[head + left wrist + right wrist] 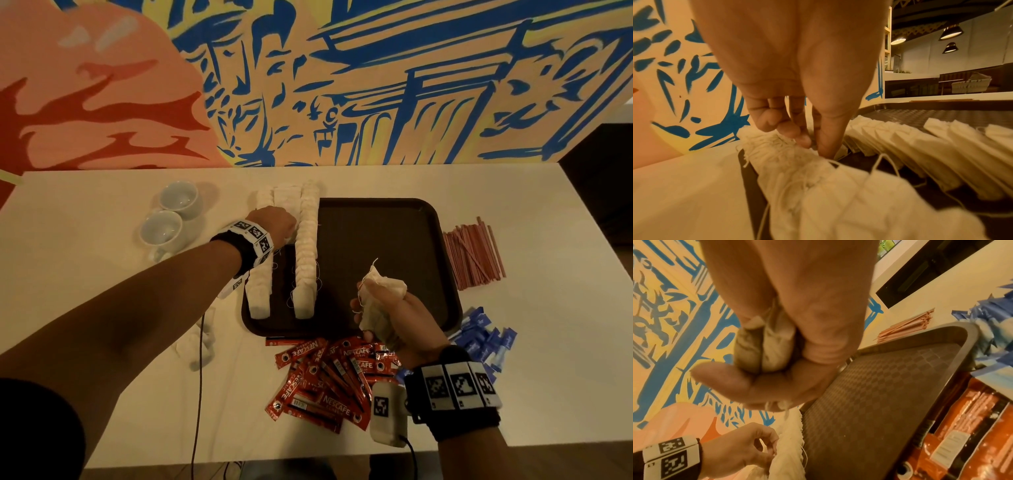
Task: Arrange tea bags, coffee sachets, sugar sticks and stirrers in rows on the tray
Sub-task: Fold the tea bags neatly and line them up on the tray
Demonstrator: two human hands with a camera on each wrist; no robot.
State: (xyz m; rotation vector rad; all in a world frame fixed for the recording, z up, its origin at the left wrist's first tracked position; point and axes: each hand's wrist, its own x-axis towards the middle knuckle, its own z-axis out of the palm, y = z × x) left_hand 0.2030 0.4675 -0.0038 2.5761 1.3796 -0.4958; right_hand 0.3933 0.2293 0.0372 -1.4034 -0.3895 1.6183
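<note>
I see two long rows of tea bags (306, 246) standing on the tray (387, 240), both under and just right of my left hand (274, 224). Its thumb and fingers (803, 138) pinch into the left row near the far end, though I cannot tell whether they grip a bag or a string. My right hand (394, 315) hovers over the tray's near edge, fingers curled round a bunch (380, 301) of loose tea bags. The coffee sachets (329, 377) lie heaped just left of my right wrist, sugar sticks (483, 339) just right of it, stirrers (474, 253) further out beyond the tray's right rim. Two cups (168, 219) sit left of my left hand.
</note>
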